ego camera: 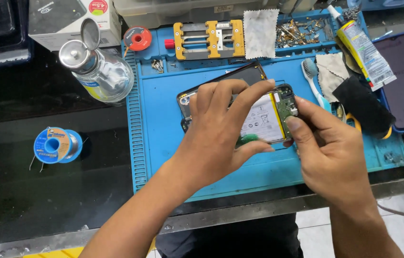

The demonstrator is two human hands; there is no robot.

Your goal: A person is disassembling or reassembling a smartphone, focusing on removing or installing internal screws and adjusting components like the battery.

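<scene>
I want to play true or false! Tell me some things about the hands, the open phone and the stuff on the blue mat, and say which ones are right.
1. Both hands are on the opened phone. True: the left hand and the right hand hold it over the blue mat.
2. The phone's back is closed. False: its back is off, with the white battery and a green circuit board showing.
3. The solder spool lies on the blue mat. False: it lies on the dark table to the left of the mat.
4. A glass bottle with a metal top stands by the mat's left edge. True.
5. The toothbrush is in the right hand. False: it lies on the mat.
</scene>
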